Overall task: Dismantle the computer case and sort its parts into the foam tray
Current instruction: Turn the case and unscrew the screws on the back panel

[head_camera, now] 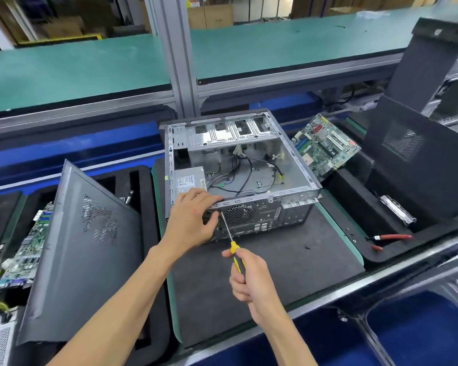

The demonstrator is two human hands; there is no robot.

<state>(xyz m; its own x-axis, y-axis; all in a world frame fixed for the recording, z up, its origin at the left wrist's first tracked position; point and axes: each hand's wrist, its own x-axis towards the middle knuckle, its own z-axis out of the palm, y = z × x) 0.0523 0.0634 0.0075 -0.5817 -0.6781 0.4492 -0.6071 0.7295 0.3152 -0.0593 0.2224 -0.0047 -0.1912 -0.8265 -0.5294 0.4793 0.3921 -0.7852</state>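
An open grey computer case (283, 165) lies on its side on a dark mat, rear panel toward me. Inside it are a power supply (189, 180) and loose cables (238, 173). My left hand (193, 217) grips the rear panel's top edge at its left corner. My right hand (251, 281) holds a yellow-and-black screwdriver (234, 250), its tip against the rear panel beside the fan grille (239, 213). A green motherboard (327, 146) leans in the black foam tray (354, 202) on the right. A dark side panel (413, 159) stands in that tray too.
Another dark side panel (82, 249) leans over a foam tray (146, 186) on the left, beside a second motherboard (29, 244). A metal bracket (397, 208) and a red cable (391, 236) lie in the right tray. A tiny screw (307, 247) sits on the mat. A green conveyor (90, 64) runs behind.
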